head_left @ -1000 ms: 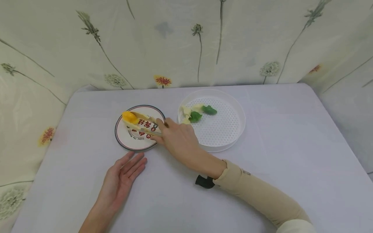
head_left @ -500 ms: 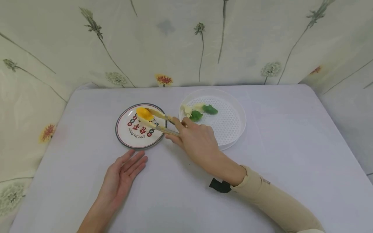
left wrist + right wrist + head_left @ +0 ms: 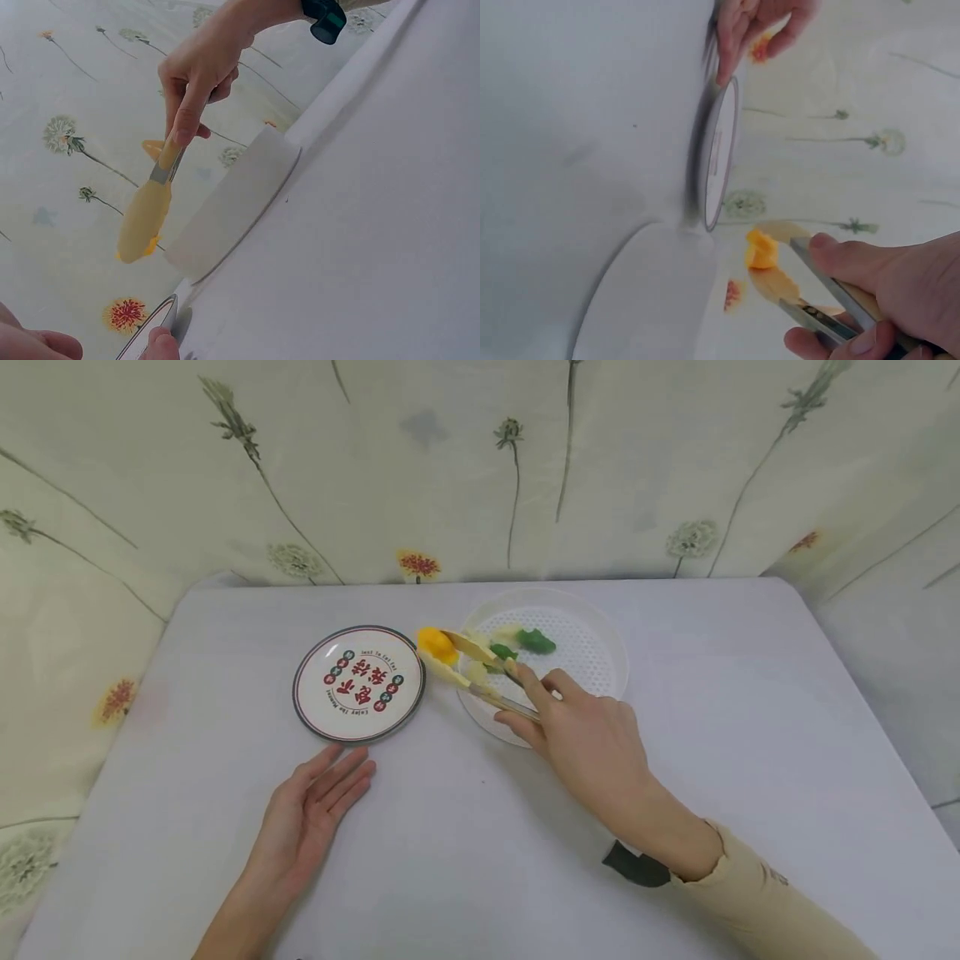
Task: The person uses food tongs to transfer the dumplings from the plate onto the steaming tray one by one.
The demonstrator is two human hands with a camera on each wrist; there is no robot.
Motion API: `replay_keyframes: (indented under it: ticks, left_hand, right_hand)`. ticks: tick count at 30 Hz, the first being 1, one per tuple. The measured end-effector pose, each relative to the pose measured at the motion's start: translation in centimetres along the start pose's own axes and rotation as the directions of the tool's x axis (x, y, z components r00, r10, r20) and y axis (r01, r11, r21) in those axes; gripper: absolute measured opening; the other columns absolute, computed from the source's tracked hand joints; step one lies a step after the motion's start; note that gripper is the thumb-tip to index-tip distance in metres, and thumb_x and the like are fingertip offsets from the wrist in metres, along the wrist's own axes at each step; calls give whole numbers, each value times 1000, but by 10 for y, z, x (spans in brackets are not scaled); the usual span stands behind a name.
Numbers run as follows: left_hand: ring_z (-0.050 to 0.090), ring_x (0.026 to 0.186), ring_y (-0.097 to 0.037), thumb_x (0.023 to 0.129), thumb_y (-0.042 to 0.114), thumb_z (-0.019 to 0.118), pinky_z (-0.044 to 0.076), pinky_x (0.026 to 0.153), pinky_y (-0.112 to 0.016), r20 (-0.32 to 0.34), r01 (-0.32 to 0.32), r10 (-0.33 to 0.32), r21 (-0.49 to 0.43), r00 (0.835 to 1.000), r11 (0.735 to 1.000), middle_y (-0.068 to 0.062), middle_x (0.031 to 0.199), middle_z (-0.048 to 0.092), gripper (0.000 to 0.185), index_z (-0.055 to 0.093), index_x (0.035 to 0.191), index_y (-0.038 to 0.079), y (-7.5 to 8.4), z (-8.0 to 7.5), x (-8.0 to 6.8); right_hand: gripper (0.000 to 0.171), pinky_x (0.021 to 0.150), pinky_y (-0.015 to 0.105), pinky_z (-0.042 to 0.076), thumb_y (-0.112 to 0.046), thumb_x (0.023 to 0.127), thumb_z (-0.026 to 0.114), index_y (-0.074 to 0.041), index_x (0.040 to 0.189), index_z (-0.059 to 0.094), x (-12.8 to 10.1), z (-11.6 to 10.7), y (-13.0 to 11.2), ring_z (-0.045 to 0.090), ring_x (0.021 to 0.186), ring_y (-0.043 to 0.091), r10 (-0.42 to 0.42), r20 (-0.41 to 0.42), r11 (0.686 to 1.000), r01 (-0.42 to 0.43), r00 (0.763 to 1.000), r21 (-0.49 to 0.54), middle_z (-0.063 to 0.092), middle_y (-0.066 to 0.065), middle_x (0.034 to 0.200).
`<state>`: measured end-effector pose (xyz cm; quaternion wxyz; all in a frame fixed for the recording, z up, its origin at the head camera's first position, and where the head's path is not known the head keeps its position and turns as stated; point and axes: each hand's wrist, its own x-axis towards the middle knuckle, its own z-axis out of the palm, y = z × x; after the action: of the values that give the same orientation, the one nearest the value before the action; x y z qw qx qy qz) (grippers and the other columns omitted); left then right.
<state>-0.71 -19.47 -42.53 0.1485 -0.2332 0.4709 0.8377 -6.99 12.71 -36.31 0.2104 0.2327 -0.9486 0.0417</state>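
Right hand [image 3: 592,743]: fingers curled round the tongs [image 3: 480,672], whose tips pinch the orange piece [image 3: 435,645].
Orange piece: held above the gap between plate [image 3: 358,683] and white tray's [image 3: 611,647] left rim.
Tongs' axis: from hand, up-left.
Left hand [image 3: 311,810]: flat on surface [image 3: 750,710], fingers straight, below plate, holding nothing.

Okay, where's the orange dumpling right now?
In the head view the orange dumpling is pinched in the tongs held by the right hand, between the printed plate and the left rim of the white steamer tray.
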Motion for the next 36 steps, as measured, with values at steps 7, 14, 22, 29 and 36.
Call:
replay_keyframes:
  ticks: [7,14,22,29,36]
  left_hand:
    - [71,131,-14,118,36,39,53,122,-29,0,6,-6,-19,1000,1000,1,141,72,60,23,171,11,0,1,0]
    - [72,130,-15,118,36,40,53,122,-30,3,4,-4,-26,1000,1000,1,139,74,60,23,170,10,-1,0,0]
    - [72,130,-15,118,35,39,54,121,-30,2,9,-9,-35,1000,999,1,137,75,60,22,171,11,-1,1,1]
    - [72,130,-15,118,35,40,54,122,-30,5,1,-1,-34,1000,999,3,134,77,61,22,171,11,-1,-2,-1]
    - [72,131,-15,118,35,39,54,121,-30,8,3,-3,-33,1000,999,2,137,75,61,22,171,11,1,-1,-2]
  right_hand:
    - [56,36,23,24,-50,95,78,-13,137,73,-19,-7,24,38,38,16,43,-32,999,-43,999,-4,75,12,97]
    - [57,38,23,23,-48,94,79,-13,139,73,-40,-13,43,35,41,14,135,13,991,-134,991,-6,76,13,99]
    - [61,38,22,24,-59,102,66,-12,139,72,-57,-15,56,40,44,13,171,20,985,-171,985,-19,77,13,98]
    - [60,37,22,24,-47,92,82,-11,140,72,-60,-13,57,43,44,15,189,67,982,-190,980,-4,78,16,101]
    - [59,37,21,22,-53,97,75,-11,138,73,-64,-6,60,41,43,14,166,44,986,-166,985,-18,78,16,97]
